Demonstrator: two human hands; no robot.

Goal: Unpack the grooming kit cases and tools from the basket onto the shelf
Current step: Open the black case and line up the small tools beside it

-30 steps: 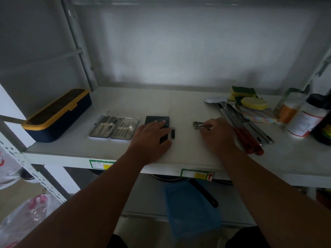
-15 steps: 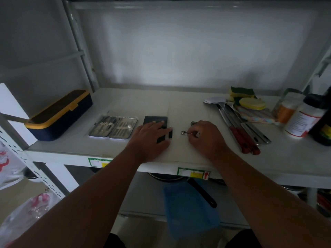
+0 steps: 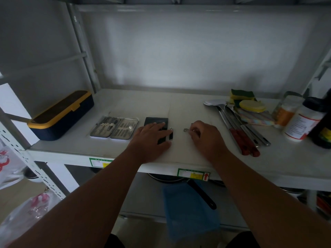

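We rest our left hand (image 3: 152, 136) flat on the closed black case (image 3: 156, 121) to steady it on the shelf (image 3: 179, 106), right of the open manicure case (image 3: 114, 128). Our right hand (image 3: 206, 136) pinches a small metal clipper (image 3: 186, 130), setting it near the case; no basket is visible.

Nothing legible anywhere. Red upward arrow on a white square, at the 3 o'clock end of the green-bordered label (image 3: 193, 174) stuck to the shelf's front edge (image 3: 157, 167); rest of that label only white and yellow patches, print too small. Second green label (image 3: 100, 162) toward 9 o'clock along the same edge, equally unreadable. Lines of print on the white bottle (image 3: 302, 122) at 3 o'clock, too blurred.
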